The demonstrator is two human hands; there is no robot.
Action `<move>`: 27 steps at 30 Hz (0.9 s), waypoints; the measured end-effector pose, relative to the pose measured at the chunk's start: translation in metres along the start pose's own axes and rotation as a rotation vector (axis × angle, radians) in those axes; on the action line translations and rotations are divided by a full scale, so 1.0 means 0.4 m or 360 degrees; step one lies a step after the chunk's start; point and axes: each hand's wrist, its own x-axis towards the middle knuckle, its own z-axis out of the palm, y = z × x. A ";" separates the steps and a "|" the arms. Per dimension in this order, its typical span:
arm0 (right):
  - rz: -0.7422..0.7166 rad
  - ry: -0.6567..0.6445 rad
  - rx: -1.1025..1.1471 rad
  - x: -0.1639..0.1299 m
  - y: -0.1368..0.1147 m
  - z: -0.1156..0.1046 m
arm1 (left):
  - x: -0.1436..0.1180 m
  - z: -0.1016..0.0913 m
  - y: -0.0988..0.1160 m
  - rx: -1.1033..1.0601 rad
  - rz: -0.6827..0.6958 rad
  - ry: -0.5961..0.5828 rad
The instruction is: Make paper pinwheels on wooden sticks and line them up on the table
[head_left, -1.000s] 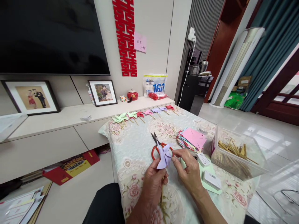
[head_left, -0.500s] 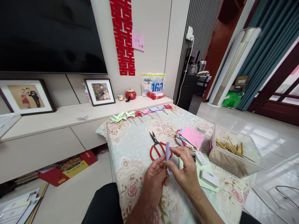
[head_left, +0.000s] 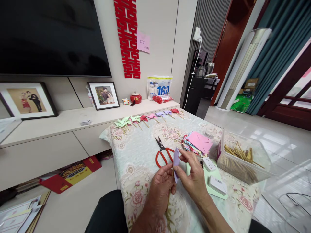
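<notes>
A lavender paper pinwheel (head_left: 176, 158), seen nearly edge-on, is held between my two hands above the table. My left hand (head_left: 162, 184) is closed around its thin wooden stick, which runs down under the palm. With thumb and fingers, my right hand (head_left: 193, 173) pinches the paper of the pinwheel from the right side. Just behind it lie red-handled scissors (head_left: 163, 152), blades pointing away and partly open. A stack of slit paper squares (head_left: 199, 142), pink on top, sits beyond my right hand.
Finished pinwheels (head_left: 152, 117) in several colours line the far edge of the flowered tablecloth (head_left: 136, 152). At the right stands a clear plastic box (head_left: 243, 168) of wooden sticks. Small white boxes (head_left: 218, 185) rest on green paper (head_left: 213, 194) beside my right wrist.
The lavender paper has turned a little and shifted slightly right, so more of its face shows. Both hands keep nearly the same place and grip.
</notes>
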 end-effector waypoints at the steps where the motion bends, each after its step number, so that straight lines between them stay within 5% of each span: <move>1: 0.0011 -0.0004 0.0028 -0.001 0.000 -0.001 | -0.001 0.001 0.003 -0.0011 -0.0006 -0.0002; 15: 0.0353 0.0024 0.0299 -0.023 0.048 0.009 | 0.004 -0.015 0.020 -0.0264 -0.0074 0.0134; 27: -0.0127 -0.0102 -0.0106 -0.013 0.036 0.018 | -0.001 -0.016 0.016 -0.0202 -0.0057 0.0096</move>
